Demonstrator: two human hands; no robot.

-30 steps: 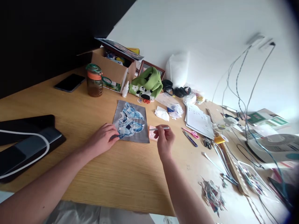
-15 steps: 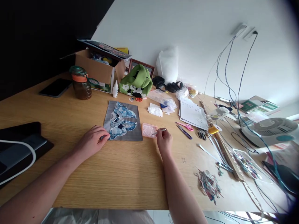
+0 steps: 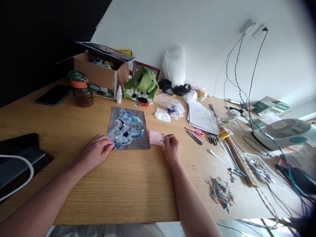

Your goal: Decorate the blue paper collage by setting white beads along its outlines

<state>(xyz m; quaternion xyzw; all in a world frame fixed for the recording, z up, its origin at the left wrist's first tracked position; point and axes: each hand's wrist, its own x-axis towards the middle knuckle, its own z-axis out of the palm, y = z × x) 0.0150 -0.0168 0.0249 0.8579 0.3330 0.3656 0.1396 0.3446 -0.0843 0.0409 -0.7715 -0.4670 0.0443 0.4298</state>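
A grey cloth (image 3: 143, 141) with a blue and white beaded pattern (image 3: 127, 131) lies flat on the wooden table. My left hand (image 3: 98, 149) rests at its lower left corner, thumb and fingers together; what they pinch, if anything, is too small to make out. Just right of the cloth is a shallow pink tray (image 3: 154, 143) holding small whitish pieces. In my right hand (image 3: 172, 148), closed at the tray's right edge, is a thin pale pen-like tool (image 3: 170, 136), its tip over the tray.
Behind the cloth stand a white bottle (image 3: 119, 94), a green bag (image 3: 144, 84) and a jar (image 3: 82, 93). Pink scissors (image 3: 196, 131), a dark pen (image 3: 194, 137) and papers (image 3: 202, 117) lie to the right. A thread pile (image 3: 222, 192) sits nearer. A tablet-like object (image 3: 19, 158) lies left.
The whole view has shifted slightly, with the things on the table appearing a little further left. Both hands keep nearly the same places beside the cloth and tray.
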